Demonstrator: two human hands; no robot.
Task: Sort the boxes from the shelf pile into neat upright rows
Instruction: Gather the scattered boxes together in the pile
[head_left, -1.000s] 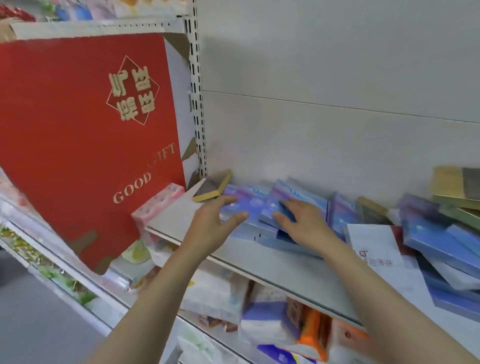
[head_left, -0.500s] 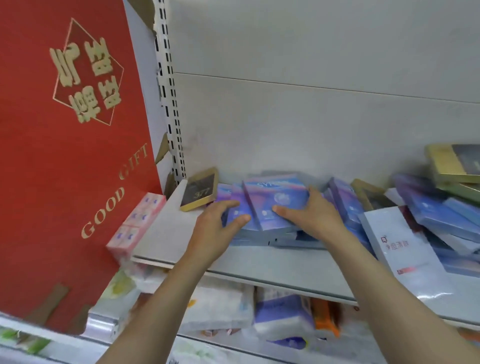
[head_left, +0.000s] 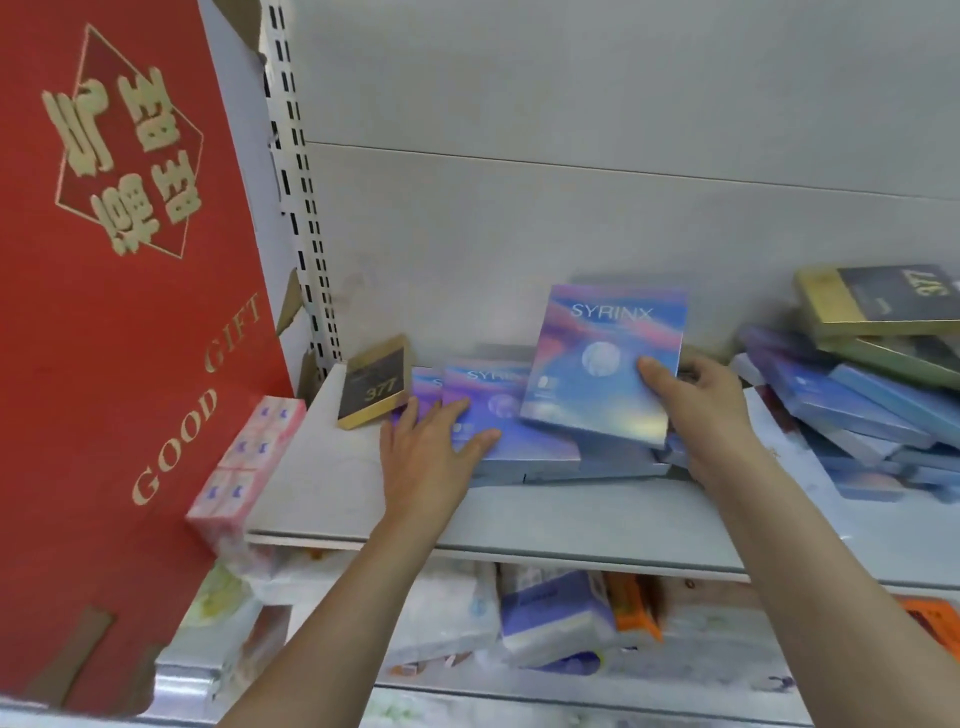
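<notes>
My right hand (head_left: 704, 410) grips a blue-and-pink SYRINX box (head_left: 597, 364) by its right edge, thumb across the front and fingers curled behind, and the box stands tilted up off the flat stack (head_left: 545, 457) of the same boxes that lies on the white shelf (head_left: 519, 519). My left hand (head_left: 428, 452) rests flat with straight fingers on the top box of that stack, the fingertips on its purple cover and the thumb spread toward the raised box. Just left of the stack a black-and-gold box marked 377 (head_left: 375, 387) leans upright near the slotted shelf post (head_left: 301, 208), touching the edge of a box behind it. At the right end of the shelf a loose pile of blue boxes (head_left: 852, 410) lies slanted on one another, with a green box (head_left: 893, 358) and another black-and-gold 377 box (head_left: 878, 301) on top of them. A large red gift bag (head_left: 119, 312) with gold lettering fills the left side, and a pink pack of tissues (head_left: 244, 467) sits wedged between it and the shelf's left end. On the shelf below I see soft packs in white, purple and orange (head_left: 550, 618), too blurred to read.
</notes>
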